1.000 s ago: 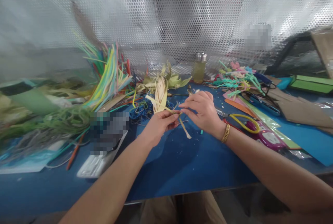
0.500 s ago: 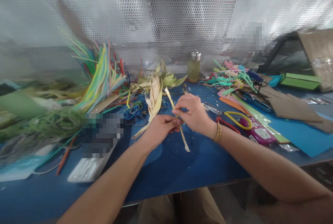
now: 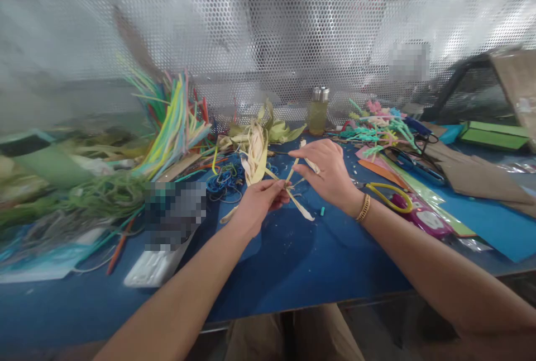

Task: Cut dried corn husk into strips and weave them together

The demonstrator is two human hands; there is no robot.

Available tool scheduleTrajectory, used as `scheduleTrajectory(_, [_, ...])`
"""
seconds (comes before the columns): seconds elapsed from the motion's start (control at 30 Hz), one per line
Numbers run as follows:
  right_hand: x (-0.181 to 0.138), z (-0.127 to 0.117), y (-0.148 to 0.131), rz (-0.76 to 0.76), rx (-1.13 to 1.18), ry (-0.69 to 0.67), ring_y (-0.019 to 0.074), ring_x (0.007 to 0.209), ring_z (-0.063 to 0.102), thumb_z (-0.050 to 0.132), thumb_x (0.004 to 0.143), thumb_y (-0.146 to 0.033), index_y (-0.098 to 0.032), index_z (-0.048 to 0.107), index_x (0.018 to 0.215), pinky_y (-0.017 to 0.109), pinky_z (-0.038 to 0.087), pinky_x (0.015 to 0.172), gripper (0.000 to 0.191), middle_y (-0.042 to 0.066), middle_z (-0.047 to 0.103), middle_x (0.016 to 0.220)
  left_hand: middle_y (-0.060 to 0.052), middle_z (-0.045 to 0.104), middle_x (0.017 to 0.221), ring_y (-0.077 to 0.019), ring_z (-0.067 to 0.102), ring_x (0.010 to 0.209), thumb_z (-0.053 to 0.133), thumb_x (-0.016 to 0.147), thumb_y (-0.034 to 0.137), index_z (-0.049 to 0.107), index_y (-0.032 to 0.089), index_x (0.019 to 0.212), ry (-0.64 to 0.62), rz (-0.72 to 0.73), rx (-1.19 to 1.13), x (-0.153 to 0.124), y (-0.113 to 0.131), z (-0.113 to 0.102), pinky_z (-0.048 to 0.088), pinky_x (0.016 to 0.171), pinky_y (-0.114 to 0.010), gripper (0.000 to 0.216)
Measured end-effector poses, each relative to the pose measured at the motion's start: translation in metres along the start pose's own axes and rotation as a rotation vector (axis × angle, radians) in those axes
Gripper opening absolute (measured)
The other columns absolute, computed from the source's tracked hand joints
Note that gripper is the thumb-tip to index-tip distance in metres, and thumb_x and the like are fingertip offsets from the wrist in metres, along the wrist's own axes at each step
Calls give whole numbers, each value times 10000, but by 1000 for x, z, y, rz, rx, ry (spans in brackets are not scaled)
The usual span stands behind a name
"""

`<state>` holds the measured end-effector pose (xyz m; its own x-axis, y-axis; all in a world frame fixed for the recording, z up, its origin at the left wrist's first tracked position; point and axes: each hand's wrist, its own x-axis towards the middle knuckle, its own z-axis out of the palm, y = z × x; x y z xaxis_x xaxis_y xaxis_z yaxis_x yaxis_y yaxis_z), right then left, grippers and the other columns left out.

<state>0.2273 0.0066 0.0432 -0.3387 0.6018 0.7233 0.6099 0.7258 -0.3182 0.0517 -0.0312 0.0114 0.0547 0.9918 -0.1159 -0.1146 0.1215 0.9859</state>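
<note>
1. The left grip (image 3: 268, 197) covers part of the pale strips (image 3: 302, 209).
2. The right grip (image 3: 326, 171) hides most of the blades of the scissors (image 3: 389, 187).
3. The far-left green container (image 3: 54, 161) looks blurred to me.

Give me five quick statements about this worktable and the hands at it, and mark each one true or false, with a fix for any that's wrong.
1. The left hand pinches a pale strip. True.
2. The bracelet is on the left wrist. False: the gold-coloured bracelet circles the right wrist.
3. The bottle lies on its side. False: the bottle stands upright.
4. A perforated metal screen rises behind the blue table. True.
5. The scissors' visible handle loop is green. False: the handle loop is yellow.
</note>
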Motion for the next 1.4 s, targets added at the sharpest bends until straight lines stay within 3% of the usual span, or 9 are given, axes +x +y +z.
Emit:
scheduleTrajectory(0.23, [-9,10,4,63,-85,-76,205,840,558,624,868,-371,-242,699,736,401,324,844,199,18,686,798,-64,717,754,-152,659,714,736,740,366,726,130,864,13,-12,-188,3,4,-3,489,643,-237,267])
scheduleTrajectory(0.5, [-13,26,0,425,403,-158,134,661,569,648,822,-349,-196,664,692,284,431,647,201,5,666,706,-60,715,687,-152,651,670,810,658,368,729,135,811,-66,-110,-57,0,3,2,467,630,-241,290])
scheduleTrajectory(0.73, [-12,29,0,387,461,-102,110,611,478,619,817,-326,-186,531,586,267,391,607,283,-16,546,632,-57,703,639,-139,612,600,779,675,321,735,127,746,-122,-108,-54,1,4,1,445,606,-252,211])
scheduleTrajectory(0.9, [-12,32,4,427,480,-107,106,604,469,628,812,-359,-181,542,584,263,385,607,302,-20,543,629,-51,682,603,-153,614,600,767,683,325,730,124,729,-88,-76,-30,-2,0,2,450,612,-267,209])
scheduleTrajectory(1.03, [-4,16,13,372,351,-201,134,631,515,627,827,-463,-186,668,666,290,391,638,323,9,619,665,-68,717,694,-164,648,664,796,670,338,740,134,808,-79,-104,-43,-3,-1,-1,472,643,-269,253])
scheduleTrajectory(1.13, [2,0,12,214,53,16,185,782,556,697,782,-489,-215,729,792,350,375,776,276,36,667,789,-103,733,765,-163,654,677,746,731,406,746,121,841,-142,-138,-45,-3,2,-2,473,626,-262,305])
scheduleTrajectory(1.2, [2,-5,5,88,-79,51,226,919,548,708,778,-493,-251,749,834,405,319,872,251,45,682,895,-114,740,800,-169,663,701,728,747,407,749,121,859,-188,-144,-32,-3,2,-1,478,632,-261,309])
scheduleTrajectory(1.3, [-1,-2,-8,-68,-85,-154,224,932,531,693,807,-462,-272,758,798,420,278,881,201,31,692,900,-96,734,749,-164,658,687,748,712,290,749,123,776,-190,-98,22,-3,0,1,494,672,-272,179])
scheduleTrajectory(1.4, [-5,5,-16,-65,6,-288,202,902,534,703,814,-361,-249,744,784,398,288,860,123,16,692,866,-86,715,663,-154,642,626,718,698,199,727,116,647,-181,-74,93,-3,-4,3,496,676,-278,98])
